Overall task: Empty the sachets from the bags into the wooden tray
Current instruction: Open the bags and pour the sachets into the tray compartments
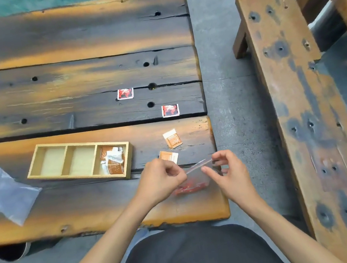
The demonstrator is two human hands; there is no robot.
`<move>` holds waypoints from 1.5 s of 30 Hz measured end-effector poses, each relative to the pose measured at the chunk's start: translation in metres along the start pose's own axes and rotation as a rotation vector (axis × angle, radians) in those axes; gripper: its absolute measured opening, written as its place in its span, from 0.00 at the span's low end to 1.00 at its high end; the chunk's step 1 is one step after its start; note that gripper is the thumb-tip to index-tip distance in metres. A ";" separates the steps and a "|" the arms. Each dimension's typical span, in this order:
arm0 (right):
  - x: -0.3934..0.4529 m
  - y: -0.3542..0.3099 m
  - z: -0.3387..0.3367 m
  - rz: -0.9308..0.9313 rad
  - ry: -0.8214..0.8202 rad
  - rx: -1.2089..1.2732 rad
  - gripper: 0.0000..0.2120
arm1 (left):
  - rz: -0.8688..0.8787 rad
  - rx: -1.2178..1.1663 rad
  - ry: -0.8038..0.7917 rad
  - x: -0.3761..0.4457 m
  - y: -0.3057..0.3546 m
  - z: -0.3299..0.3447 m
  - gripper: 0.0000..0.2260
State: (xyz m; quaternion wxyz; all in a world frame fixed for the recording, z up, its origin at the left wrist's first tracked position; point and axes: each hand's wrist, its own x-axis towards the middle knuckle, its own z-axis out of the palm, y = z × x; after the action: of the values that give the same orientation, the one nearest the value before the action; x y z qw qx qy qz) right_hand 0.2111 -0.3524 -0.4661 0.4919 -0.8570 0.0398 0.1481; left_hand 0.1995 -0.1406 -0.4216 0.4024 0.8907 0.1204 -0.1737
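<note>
Both hands hold a clear bag (195, 179) of red sachets above the tabletop's (72, 84) near right corner. The left hand (161, 179) and right hand (227, 169) each pinch its upper lip, apparently to part the seal. The mouth points away and to the right; its long axis runs left to right. The wooden tray (35, 162) lies toward the near edge, long axis along it, orange sachets (112, 158) in its right compartment only. An emptied bag (6, 195) lies by the left edge.
</note>
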 end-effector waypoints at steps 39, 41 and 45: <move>-0.009 -0.054 0.000 0.054 -0.012 -0.292 0.10 | -0.242 -0.249 0.520 -0.024 -0.011 -0.014 0.05; -0.003 -0.047 -0.002 0.052 -0.073 -0.254 0.11 | -0.224 -0.243 0.530 -0.023 -0.007 -0.012 0.07; 0.010 -0.031 -0.009 0.050 -0.232 -0.036 0.12 | -0.134 -0.212 0.537 -0.023 0.001 -0.017 0.07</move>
State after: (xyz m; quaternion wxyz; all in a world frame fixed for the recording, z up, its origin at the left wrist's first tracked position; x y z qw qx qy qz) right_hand 0.2295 -0.3439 -0.4393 0.4742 -0.8414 0.0011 0.2591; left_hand 0.1822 -0.1303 -0.4010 0.4346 0.8478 0.2987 0.0557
